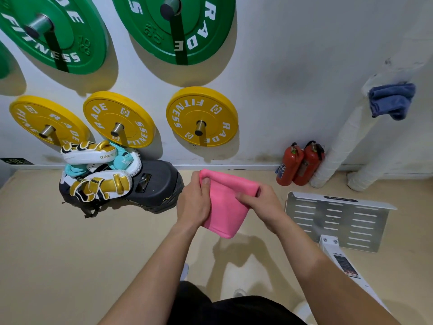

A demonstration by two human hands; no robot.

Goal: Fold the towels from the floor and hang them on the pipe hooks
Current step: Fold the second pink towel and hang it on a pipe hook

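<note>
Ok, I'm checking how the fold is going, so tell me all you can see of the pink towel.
The pink towel is plain, soft-looking cloth, folded over with a rounded fold along its top edge. It hangs in the air above the floor, narrowing toward its lower corner. The left hand grips its top left end and the right hand grips its top right end; nothing else touches it.

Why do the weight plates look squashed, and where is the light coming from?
Head view: the wide-angle lens stretches the edges, so the green plates look oval and the pipe leans. Head view: plate shadows fall down-right on the wall, suggesting light from upper left; the pink towel casts a soft shadow on the floor. Head view: lettering reads sharp, no strong glare.
</note>
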